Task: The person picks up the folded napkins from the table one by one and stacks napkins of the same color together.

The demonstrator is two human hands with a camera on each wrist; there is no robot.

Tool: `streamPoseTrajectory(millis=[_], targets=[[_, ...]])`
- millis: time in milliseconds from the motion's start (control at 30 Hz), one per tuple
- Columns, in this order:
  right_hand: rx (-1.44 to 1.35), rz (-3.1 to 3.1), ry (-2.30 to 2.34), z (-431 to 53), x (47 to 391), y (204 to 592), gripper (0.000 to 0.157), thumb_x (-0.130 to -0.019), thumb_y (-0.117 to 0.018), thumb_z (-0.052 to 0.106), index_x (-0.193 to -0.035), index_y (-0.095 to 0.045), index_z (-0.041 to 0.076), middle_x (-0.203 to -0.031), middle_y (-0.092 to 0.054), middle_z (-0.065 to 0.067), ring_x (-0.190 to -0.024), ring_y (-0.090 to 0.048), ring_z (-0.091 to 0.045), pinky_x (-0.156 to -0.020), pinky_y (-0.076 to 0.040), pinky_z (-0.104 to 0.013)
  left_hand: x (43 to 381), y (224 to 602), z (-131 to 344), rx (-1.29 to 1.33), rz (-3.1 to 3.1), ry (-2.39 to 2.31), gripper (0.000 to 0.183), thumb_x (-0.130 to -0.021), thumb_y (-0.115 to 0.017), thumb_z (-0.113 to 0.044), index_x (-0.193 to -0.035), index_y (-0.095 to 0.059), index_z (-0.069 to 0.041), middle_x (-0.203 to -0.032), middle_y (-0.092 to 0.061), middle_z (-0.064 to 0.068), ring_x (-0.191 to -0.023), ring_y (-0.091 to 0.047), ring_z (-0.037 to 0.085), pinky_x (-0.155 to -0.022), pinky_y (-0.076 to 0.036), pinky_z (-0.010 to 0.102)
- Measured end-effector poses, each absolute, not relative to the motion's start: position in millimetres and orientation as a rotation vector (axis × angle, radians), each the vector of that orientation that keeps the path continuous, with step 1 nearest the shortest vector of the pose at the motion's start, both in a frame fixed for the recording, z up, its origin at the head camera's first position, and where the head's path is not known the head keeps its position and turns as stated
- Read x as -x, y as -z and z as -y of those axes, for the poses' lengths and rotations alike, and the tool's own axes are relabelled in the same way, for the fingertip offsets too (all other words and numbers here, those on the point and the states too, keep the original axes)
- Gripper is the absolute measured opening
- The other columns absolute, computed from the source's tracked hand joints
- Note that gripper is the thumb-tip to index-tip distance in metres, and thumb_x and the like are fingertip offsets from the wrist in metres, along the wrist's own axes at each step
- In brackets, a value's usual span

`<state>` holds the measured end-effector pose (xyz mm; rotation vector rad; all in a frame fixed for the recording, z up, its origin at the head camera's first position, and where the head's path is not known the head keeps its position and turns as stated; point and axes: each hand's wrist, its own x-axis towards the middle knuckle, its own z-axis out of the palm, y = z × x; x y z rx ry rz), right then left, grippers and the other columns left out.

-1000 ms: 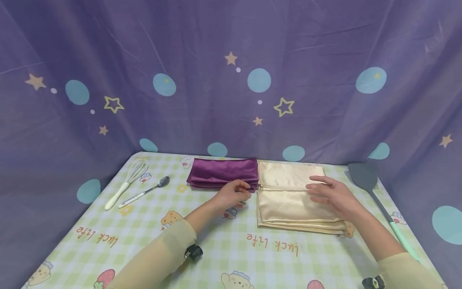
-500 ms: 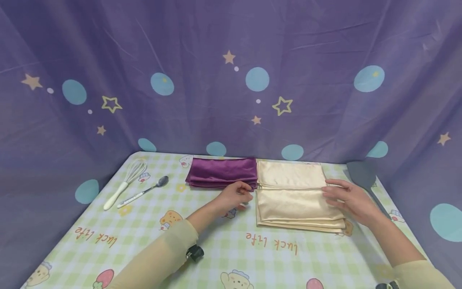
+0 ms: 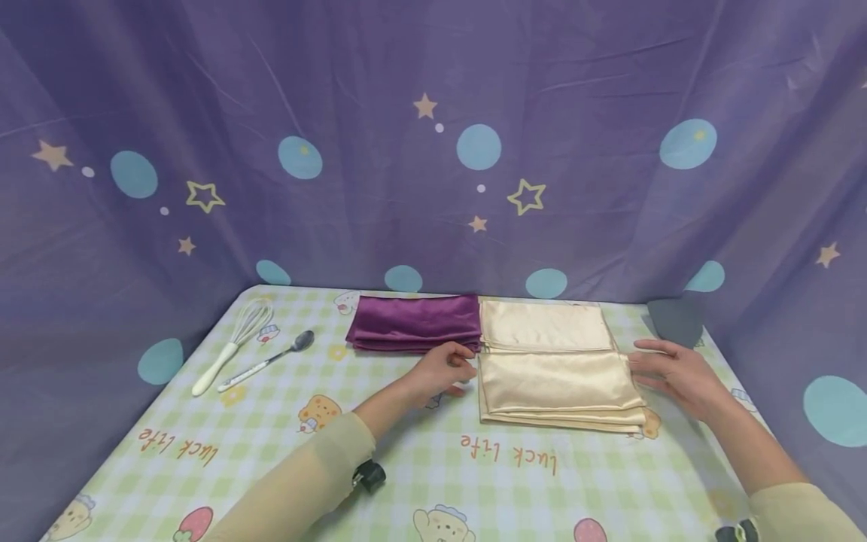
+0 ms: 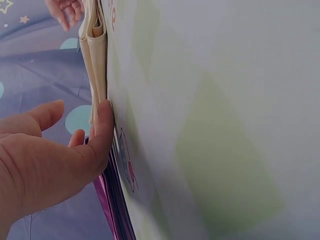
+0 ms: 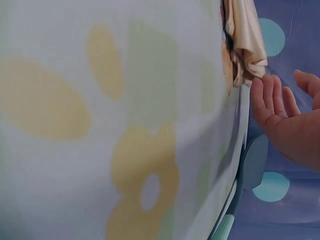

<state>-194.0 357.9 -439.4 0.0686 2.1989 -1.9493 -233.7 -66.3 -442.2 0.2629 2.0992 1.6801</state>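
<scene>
My right hand (image 3: 684, 379) had slid outward off the front cream satin cloth (image 3: 558, 384) to just beside its right end, fingers fairly straight, gripping nothing; a second earlier it covered part of that cloth in the head view; my left hand (image 3: 436, 374) had hardly moved, sitting by the cloth's left end just in front of the purple satin cloth (image 3: 415, 320), fingers relaxed and slightly bent, nothing pinched; the hands were well apart with the folded front cloth between them, flat on the checked tablecloth (image 3: 393, 482); couldn't tell whether fingertips touched the fabric, though the wrist views put both right near its edges; the cloths themselves lay much as before; with the right hand off, the front cloth's upper face showed whole, lower layers poking out along the near edge; my read: cloth bracketed at both ends but not secured, so the uneven layers could still slip; the back cream satin cloth (image 3: 545, 326) lay just behind it, beside the purple one; whisk (image 3: 230, 349) and spoon (image 3: 267, 363) lay off to the left, untouched; spatula (image 3: 676, 322) lay beyond my right hand, its handle mostly hidden by my arm in the head view.
</scene>
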Motion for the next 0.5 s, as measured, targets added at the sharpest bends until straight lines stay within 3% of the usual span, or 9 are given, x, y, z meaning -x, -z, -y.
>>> streamPoseTrajectory(millis=[233,500], targets=[[-0.108,-2.190,1.973,-366,196,449,0.059,-0.100,-0.066,0.017,-0.148,-0.038,-0.004,-0.111,-0.066,0.012,-0.101,-0.066,-0.004,-0.093,-0.056,-0.032,233,447,64,-0.240,-2.065,-1.700,0.041,-0.096,-0.067,-0.005,-0.133,-0.051,0.005,-0.112,-0.057,0.017,-0.104,-0.062,0.033,-0.082,-0.060,0.040],[-0.067,-2.273,1.881,-366,199,454,0.067,-0.102,-0.063,0.016,-0.149,-0.029,-0.015,-0.116,-0.065,0.006,-0.099,-0.065,0.000,-0.093,-0.056,-0.029,231,447,61,-0.232,-2.048,-1.721,0.040,-0.096,-0.067,-0.004,-0.131,-0.052,0.006,-0.110,-0.057,0.017,-0.106,-0.062,0.034,-0.083,-0.060,0.042]])
